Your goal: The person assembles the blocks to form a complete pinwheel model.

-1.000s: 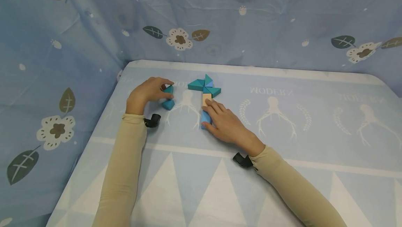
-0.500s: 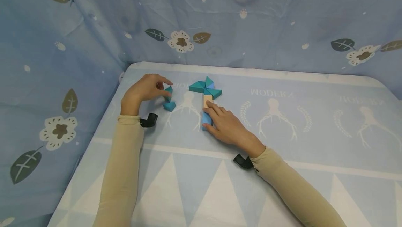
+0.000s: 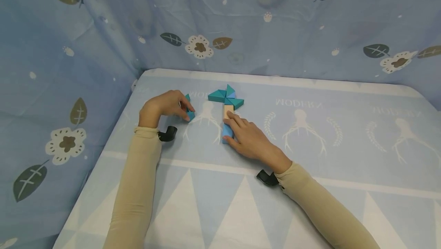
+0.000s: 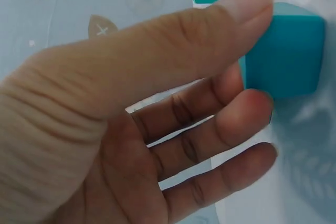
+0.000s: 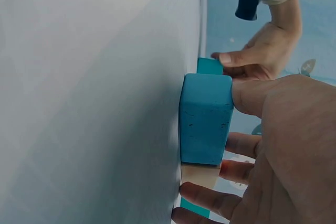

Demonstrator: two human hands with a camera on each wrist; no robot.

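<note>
My left hand (image 3: 166, 105) is at the left, its thumb and forefinger pinching a teal wedge-shaped block (image 4: 286, 53); the forefinger is mostly hidden behind the thumb. Just beyond it lies a second teal block (image 3: 187, 97), also seen at the top of the left wrist view. My right hand (image 3: 246, 134) rests with loosely extended fingers on a row of blocks, the fingertips on a beige block (image 3: 228, 108) and the thumb on a blue block (image 5: 206, 119). At the far end of this row, several teal triangular blocks (image 3: 236, 103) and a light blue one (image 3: 231, 94) form a pinwheel.
A table covered with a patterned blue and white cloth (image 3: 310, 157) lies under everything. Blue printed fabric (image 3: 262, 42) hangs along its back and left sides. Both wrists carry a black camera mount (image 3: 168, 134).
My left hand has moved from the farther teal block toward me and onto the nearer one, letting go of the farther one. My right hand stays on the row of blocks.
</note>
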